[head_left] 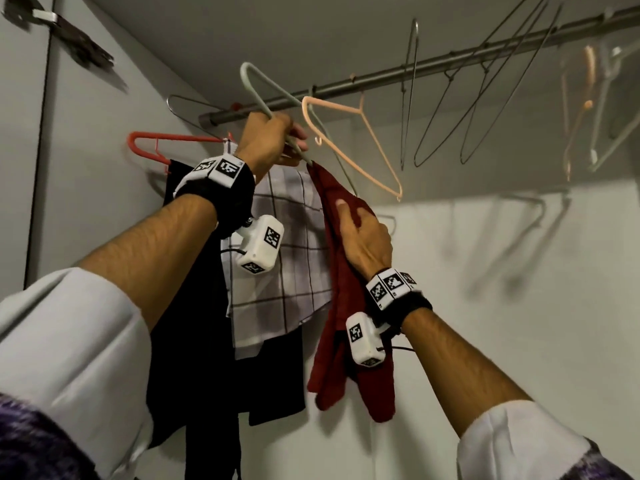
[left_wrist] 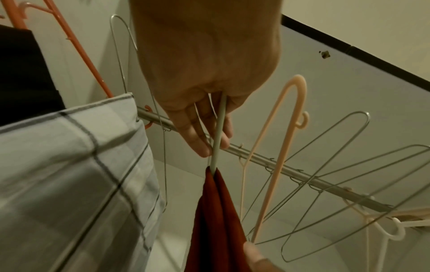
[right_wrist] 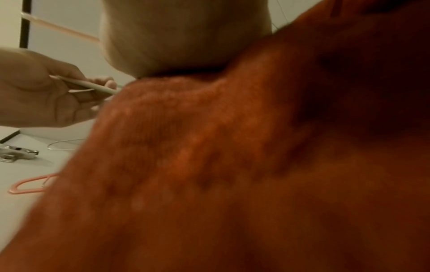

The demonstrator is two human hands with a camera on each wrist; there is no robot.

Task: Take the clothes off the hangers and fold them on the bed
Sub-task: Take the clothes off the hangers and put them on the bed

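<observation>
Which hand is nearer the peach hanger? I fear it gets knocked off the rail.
Left. The left hand grips the grey hanger right beside the peach hanger; the right hand holds the red garment lower down.

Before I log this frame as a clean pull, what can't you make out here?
- Right hand fingers: head view, buried in the red cloth.
- Right wrist view: cloth fills it, blurred.
- Grey hanger lower bar: left wrist view, covered by cloth; left hand grips it.
- Black garment: its bottom is cut off by the head view's edge.
- Bed: in no view.
</observation>
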